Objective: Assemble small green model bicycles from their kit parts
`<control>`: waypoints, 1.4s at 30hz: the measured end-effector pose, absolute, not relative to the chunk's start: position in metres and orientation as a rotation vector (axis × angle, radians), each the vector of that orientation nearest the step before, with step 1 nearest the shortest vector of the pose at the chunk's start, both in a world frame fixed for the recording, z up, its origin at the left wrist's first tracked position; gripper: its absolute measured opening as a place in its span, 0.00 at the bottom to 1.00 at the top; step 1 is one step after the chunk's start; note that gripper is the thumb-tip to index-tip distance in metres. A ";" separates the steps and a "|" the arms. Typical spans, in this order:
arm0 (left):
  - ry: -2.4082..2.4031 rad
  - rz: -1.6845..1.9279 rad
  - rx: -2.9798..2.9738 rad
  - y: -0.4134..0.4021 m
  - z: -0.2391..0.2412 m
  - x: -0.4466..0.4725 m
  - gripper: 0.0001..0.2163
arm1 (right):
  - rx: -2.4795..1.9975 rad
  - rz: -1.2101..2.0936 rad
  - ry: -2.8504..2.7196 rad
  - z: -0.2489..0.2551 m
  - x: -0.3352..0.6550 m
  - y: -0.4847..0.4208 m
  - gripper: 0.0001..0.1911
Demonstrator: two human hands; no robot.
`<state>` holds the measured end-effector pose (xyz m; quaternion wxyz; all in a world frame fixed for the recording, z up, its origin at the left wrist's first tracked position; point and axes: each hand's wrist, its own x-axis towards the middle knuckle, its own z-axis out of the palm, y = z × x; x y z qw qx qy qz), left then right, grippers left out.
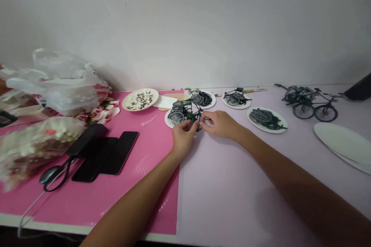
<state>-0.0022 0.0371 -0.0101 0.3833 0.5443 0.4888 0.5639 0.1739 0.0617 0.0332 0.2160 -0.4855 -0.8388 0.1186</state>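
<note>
My left hand [183, 136] and my right hand [219, 123] meet at the middle of the table, both pinching a small dark green model bicycle frame [189, 112] with grey spoked wheels. The model sits over a white plate [168, 120]. Fingers of both hands are closed on its lower front part; the exact piece under the fingertips is hidden.
Further white plates hold wheel and frame parts [203, 98] [236, 98] [266, 119]. Assembled model bicycles [310, 102] stand at right, with empty plates [342, 141] nearby. A dish of small pieces [140, 99], black phones [116, 154], scissors [56, 173] and plastic bags [58, 85] lie left.
</note>
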 end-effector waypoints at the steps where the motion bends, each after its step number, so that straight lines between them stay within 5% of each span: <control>1: 1.245 1.440 1.389 0.037 -0.010 -0.002 0.28 | -1.338 0.336 -2.328 0.033 0.174 0.061 0.07; 7: 1.260 1.433 1.410 0.036 -0.009 -0.003 0.29 | -1.363 0.261 -2.329 0.031 0.173 0.063 0.24; 13: 1.241 1.442 1.421 0.036 -0.009 -0.003 0.28 | -1.329 0.319 -2.311 0.030 0.174 0.062 0.08; 19: 1.272 1.442 1.430 0.036 -0.010 -0.002 0.28 | -1.374 0.360 -2.332 0.032 0.174 0.062 0.24; 27: 1.240 1.454 1.408 0.036 -0.008 -0.002 0.27 | -1.266 0.425 -2.305 0.030 0.174 0.061 0.05; 38: 1.233 1.451 1.414 0.035 -0.007 -0.001 0.26 | -1.258 0.503 -2.355 0.029 0.175 0.063 0.13; 42: 1.270 1.437 1.449 0.035 -0.006 -0.002 0.26 | -1.300 0.401 -2.309 0.030 0.176 0.063 0.06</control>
